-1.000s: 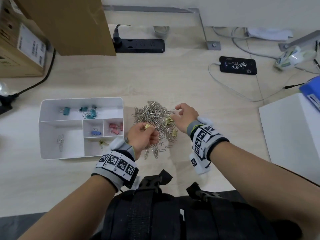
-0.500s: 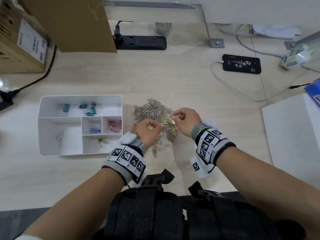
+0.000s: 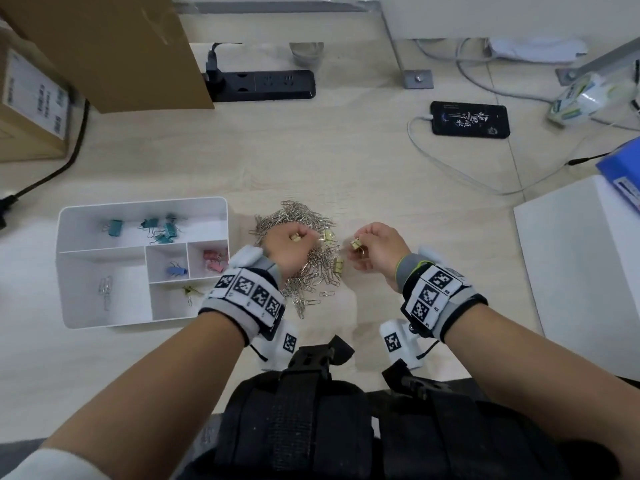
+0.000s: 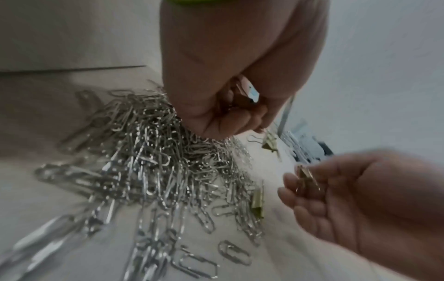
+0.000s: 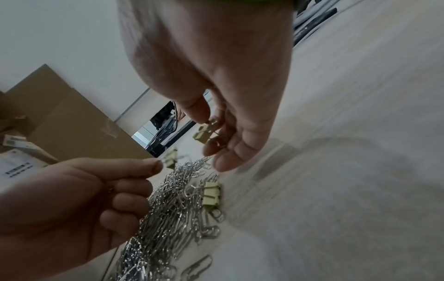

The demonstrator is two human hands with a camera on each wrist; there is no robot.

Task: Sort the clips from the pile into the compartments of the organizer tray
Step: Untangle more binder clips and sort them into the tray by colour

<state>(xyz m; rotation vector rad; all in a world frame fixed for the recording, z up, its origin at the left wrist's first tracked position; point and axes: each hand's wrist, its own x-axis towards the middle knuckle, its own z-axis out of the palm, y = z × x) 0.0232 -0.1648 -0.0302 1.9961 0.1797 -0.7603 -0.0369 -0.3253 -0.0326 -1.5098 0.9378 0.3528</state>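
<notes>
Pale wood bench [image 3: 311,161], white organizer tray [image 3: 142,204] at my left with sorted clips, paper clip pile [image 3: 304,271] beside it, my left hand [image 3: 289,249] over pile, grip curled round gold binder clip [image 3: 295,237], my right hand [image 3: 377,252] grip pinching second gold clip [image 3: 356,244].

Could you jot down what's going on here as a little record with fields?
left hand: pinches a yellow binder clip
right hand: pinches another yellow clip
pile: silver paper clips, a few yellow clips on it
organizer tray: teal, pink, blue, yellow and silver clips, each in a separate compartment
</notes>
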